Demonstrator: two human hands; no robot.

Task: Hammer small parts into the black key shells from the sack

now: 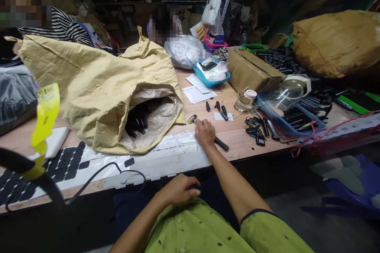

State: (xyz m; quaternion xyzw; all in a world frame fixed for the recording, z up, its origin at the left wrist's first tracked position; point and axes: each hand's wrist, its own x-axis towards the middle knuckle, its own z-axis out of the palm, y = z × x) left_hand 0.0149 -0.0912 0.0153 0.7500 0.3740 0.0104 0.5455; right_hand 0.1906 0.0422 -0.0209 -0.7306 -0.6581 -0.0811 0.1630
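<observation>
My right hand (pixel 204 132) is closed around a small hammer (pixel 222 144) near the table's front edge. The hammer's yellowish head (pixel 192 119) pokes out on the far left side of the fist, and its black handle sticks out at the near right. Low over my lap, my left hand (pixel 182 187) is loosely curled with thumb and fingers a little apart; nothing shows in it. To the left of the hammer lies a large beige sack (pixel 97 95), its mouth facing me, with several black pieces (pixel 137 121) inside.
Beyond the hammer are small black parts (pixel 224 110) on the tabletop. Rightward are keys (pixel 255 130), a blue basket (pixel 292 124), a glass jar (pixel 246 102) and a cardboard box (pixel 252 71). A yellow tag (pixel 46 114) hangs at left. Two people sit across the table.
</observation>
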